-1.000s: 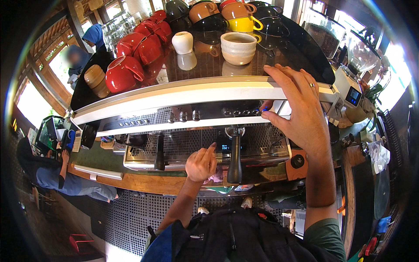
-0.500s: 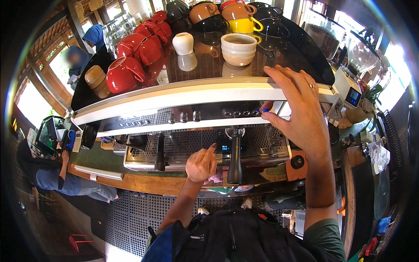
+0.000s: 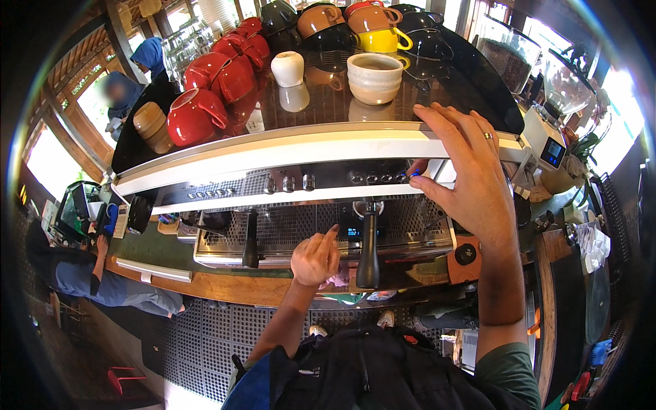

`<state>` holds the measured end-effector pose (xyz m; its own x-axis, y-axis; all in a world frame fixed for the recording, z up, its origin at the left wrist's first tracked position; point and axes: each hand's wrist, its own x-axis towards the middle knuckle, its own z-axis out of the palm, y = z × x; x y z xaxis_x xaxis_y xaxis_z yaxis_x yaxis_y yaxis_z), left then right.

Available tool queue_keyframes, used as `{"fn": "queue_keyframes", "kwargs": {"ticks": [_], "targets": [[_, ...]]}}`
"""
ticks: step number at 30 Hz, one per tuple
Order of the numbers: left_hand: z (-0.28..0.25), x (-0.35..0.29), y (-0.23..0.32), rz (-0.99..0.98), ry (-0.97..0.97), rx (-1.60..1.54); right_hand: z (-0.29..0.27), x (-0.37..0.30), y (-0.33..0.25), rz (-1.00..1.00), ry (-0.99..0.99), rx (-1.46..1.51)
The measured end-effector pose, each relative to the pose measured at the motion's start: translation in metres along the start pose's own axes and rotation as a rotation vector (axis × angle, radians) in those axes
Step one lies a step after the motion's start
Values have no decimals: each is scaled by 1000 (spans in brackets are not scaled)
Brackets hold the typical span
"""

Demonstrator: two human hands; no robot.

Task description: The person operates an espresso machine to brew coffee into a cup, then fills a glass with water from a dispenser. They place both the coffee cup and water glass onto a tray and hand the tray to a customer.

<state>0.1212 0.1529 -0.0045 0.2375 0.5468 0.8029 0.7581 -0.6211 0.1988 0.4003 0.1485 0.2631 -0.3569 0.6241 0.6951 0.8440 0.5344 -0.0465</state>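
Note:
My right hand is open over the right end of the espresso machine. Its fingers rest on the top rim, and the thumb is at a blue-lit button at the end of a button row. My left hand holds nothing visible; its index finger points out, the others curled. The fingertip is just left of a small lit digital display by the drip tray. Right of that hand, a portafilter is seated in the machine, handle toward me. Another portafilter is to the left.
Red cups, a small white cup, a ribbed cream cup and a yellow cup stand on the machine. Coffee grinders are at right. A co-worker's arm reaches over the left counter.
Both hands hold the same places, with the right thumb still at the button. The view has shifted very slightly.

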Motion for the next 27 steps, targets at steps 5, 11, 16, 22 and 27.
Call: {"fn": "queue_keyframes", "kwargs": {"ticks": [5,11,16,22,27], "targets": [[0,1,0,5,7,-7,-1,-1,0,33,-20,-4],[-2,2,2,-5,-2,-6,0,0,0,12,-13,2],[-1,1,0,6,2,-2,-1,0,-1,18,-11,1],[1,-1,-1,2,-1,-2,-1,-1,-1,13,-10,7],[1,0,-1,4,9,-3,-1,0,0,17,-15,17]]}}
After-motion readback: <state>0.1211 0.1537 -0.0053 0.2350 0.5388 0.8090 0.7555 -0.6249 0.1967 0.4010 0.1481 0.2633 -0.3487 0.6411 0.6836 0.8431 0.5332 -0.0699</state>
